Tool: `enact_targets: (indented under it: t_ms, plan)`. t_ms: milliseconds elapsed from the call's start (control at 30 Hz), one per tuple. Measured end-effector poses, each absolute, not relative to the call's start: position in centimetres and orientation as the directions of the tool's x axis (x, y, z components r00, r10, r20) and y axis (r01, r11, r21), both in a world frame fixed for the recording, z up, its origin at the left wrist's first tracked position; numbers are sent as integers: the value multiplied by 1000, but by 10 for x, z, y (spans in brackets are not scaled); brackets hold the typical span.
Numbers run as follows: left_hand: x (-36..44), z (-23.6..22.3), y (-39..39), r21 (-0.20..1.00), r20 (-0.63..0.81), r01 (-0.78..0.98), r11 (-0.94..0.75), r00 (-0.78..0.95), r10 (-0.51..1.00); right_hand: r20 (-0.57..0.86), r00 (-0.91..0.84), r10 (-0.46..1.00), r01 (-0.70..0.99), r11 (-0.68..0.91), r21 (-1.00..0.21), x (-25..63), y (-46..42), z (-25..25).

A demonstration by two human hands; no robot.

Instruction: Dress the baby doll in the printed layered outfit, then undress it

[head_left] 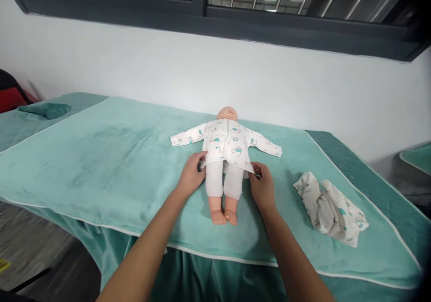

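A baby doll (216, 210) lies on its back, its head toward the wall and its bare feet toward me. It wears a white printed baby shirt (215, 142), the sleeves spread out to both sides. White cloth covers its legs down to the shins. At the shirt's lower left edge, my left hand (192, 174) pinches the hem between thumb and fingers. My right hand (263, 186) grips the hem's lower right corner, pulled slightly outward from the body. Parts of the fingertips are hidden by the cloth.
A crumpled printed baby garment (332, 210) lies to the right on the green velvet bed cover (101, 167). The bed's face hole (45, 110) is at the far left. Behind stands a white wall (151, 64) under a dark window frame (198, 21).
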State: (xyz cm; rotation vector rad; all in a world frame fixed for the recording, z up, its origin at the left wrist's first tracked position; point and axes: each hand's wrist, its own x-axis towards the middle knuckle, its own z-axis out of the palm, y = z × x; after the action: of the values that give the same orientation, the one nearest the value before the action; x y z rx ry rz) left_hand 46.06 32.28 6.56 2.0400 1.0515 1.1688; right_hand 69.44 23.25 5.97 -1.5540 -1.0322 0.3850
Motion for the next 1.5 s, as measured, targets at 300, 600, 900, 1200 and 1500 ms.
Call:
enact_targets:
  t_ms: [300, 600, 900, 1200, 1500]
  plan:
    - [456, 70, 310, 744, 444, 514, -428, 99, 890, 417, 476, 774, 688, -32, -725, 707, 217, 57]
    - [459, 64, 316, 471, 676, 655, -590, 162, 719, 679, 38, 733, 863, 318, -392, 681, 248, 87]
    - [458, 64, 307, 501, 705, 534, -681, 205, 679, 641, 48, 766, 744, 401, -535, 666, 246, 87]
    - [459, 63, 309, 549, 666, 518, -656, 204, 718, 523, 265, 810, 693, 218, -687, 675, 352, 143]
    - [459, 61, 310, 520, 687, 577, -630, 156, 710, 226, 302, 926, 766, -94, -636, 671, 447, 153]
